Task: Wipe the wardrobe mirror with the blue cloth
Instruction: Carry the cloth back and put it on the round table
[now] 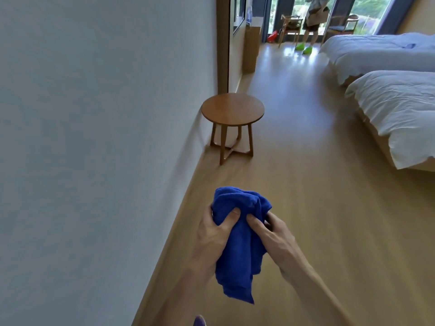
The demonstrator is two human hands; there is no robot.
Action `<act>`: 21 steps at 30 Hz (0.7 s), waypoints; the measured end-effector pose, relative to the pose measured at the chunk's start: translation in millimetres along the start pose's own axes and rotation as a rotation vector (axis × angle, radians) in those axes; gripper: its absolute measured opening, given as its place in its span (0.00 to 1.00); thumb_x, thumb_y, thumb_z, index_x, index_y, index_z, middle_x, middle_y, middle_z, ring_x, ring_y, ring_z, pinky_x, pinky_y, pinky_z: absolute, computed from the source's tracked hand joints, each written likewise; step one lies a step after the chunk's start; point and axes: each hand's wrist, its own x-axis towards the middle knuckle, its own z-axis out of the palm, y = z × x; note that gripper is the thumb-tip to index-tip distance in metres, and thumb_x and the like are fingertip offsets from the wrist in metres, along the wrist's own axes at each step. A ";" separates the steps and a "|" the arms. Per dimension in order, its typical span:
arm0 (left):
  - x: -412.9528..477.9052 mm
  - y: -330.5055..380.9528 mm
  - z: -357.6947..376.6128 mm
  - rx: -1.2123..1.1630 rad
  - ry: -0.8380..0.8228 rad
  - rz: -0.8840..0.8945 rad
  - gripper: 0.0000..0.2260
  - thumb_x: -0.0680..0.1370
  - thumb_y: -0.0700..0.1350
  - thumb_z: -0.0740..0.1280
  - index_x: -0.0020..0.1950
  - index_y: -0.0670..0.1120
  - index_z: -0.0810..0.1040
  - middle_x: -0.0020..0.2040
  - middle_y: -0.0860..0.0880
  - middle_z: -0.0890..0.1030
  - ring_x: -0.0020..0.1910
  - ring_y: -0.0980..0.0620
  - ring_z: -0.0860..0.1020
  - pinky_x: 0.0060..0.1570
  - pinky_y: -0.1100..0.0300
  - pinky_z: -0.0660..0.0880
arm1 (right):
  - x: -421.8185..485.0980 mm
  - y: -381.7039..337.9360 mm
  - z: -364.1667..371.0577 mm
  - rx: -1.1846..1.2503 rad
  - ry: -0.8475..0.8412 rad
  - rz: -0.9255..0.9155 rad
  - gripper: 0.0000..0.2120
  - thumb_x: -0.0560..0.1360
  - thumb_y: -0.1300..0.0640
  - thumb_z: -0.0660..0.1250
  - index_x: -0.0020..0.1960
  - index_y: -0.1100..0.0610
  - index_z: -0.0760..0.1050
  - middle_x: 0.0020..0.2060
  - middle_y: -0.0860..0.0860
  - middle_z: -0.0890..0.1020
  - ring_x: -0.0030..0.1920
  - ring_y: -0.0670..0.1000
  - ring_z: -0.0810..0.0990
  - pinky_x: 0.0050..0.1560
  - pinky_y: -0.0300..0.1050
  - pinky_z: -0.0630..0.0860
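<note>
While left forearm [179,290] and right forearm [313,285] reach in from the bottom edge and converge at centre, surroundings, big to small: white wall [94,114] fills everything left of the left hand [211,236]. Light wood floor [306,184] lies under and ahead of both hands. Two beds with white duvets sit ahead and to the right of the right hand [275,236]: near bed [400,109], far bed [376,50] behind it. Round wooden side table [233,108] stands against the wall, straight ahead of the hands, well apart from them. Another person [314,17] stands far beyond the table by the windows, in green footwear.

Between the hands, in the air above the floor: blue cloth [240,243], bunched. A wad sticks out above the fingers; a loose tail hangs below the palms.

Left hand has its back to the camera, fingers curled round the cloth's left side, left thumb [231,216] pressed into the front. Right hand is angled inward, right thumb [255,223] pinching the cloth's right side, other fingers behind it and mostly hidden. Both hands grip the cloth, close together across it.
</note>
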 end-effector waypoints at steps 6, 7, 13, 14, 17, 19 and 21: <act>102.4 1.0 19.7 0.030 -0.046 -0.037 0.18 0.76 0.55 0.74 0.63 0.52 0.77 0.55 0.52 0.86 0.53 0.52 0.85 0.57 0.48 0.82 | 85.8 -8.5 -16.0 0.005 0.065 0.027 0.09 0.78 0.46 0.68 0.57 0.47 0.78 0.48 0.45 0.86 0.48 0.44 0.85 0.43 0.38 0.81; 122.7 1.2 23.1 0.024 -0.060 -0.045 0.19 0.75 0.56 0.75 0.63 0.53 0.77 0.54 0.52 0.86 0.53 0.52 0.85 0.56 0.48 0.82 | 103.2 -10.4 -18.5 -0.002 0.081 0.031 0.09 0.78 0.46 0.68 0.57 0.47 0.78 0.48 0.45 0.86 0.48 0.44 0.85 0.43 0.38 0.81; 241.8 18.9 35.9 0.064 -0.108 -0.060 0.29 0.64 0.67 0.75 0.62 0.57 0.76 0.54 0.54 0.85 0.51 0.55 0.85 0.52 0.53 0.83 | 209.3 -34.1 -25.2 0.012 0.140 0.054 0.08 0.78 0.47 0.68 0.57 0.46 0.78 0.45 0.40 0.86 0.45 0.40 0.84 0.38 0.30 0.78; 256.4 24.4 36.9 0.074 -0.114 -0.061 0.30 0.64 0.67 0.74 0.62 0.58 0.75 0.55 0.54 0.85 0.52 0.54 0.85 0.54 0.51 0.83 | 222.8 -38.5 -25.4 0.015 0.146 0.051 0.08 0.78 0.48 0.68 0.57 0.46 0.78 0.45 0.40 0.86 0.44 0.39 0.84 0.38 0.30 0.77; 301.9 41.5 42.5 0.077 -0.137 -0.076 0.30 0.66 0.67 0.74 0.64 0.58 0.74 0.57 0.54 0.84 0.54 0.52 0.85 0.55 0.48 0.83 | 266.7 -51.5 -29.7 0.027 0.175 0.055 0.10 0.78 0.47 0.69 0.57 0.47 0.78 0.45 0.41 0.86 0.45 0.40 0.85 0.38 0.31 0.78; 330.4 51.6 48.7 0.089 -0.147 -0.068 0.29 0.68 0.65 0.74 0.65 0.57 0.74 0.57 0.53 0.84 0.54 0.52 0.84 0.56 0.48 0.82 | 295.8 -60.0 -34.4 0.025 0.195 0.056 0.09 0.78 0.47 0.69 0.57 0.47 0.78 0.45 0.41 0.86 0.45 0.40 0.85 0.38 0.31 0.78; 359.4 56.0 56.6 0.087 -0.145 -0.074 0.27 0.71 0.63 0.74 0.67 0.56 0.73 0.58 0.52 0.83 0.55 0.51 0.84 0.57 0.47 0.82 | 324.9 -65.2 -42.2 0.010 0.208 0.054 0.08 0.78 0.48 0.69 0.56 0.47 0.78 0.44 0.41 0.86 0.44 0.41 0.85 0.38 0.32 0.78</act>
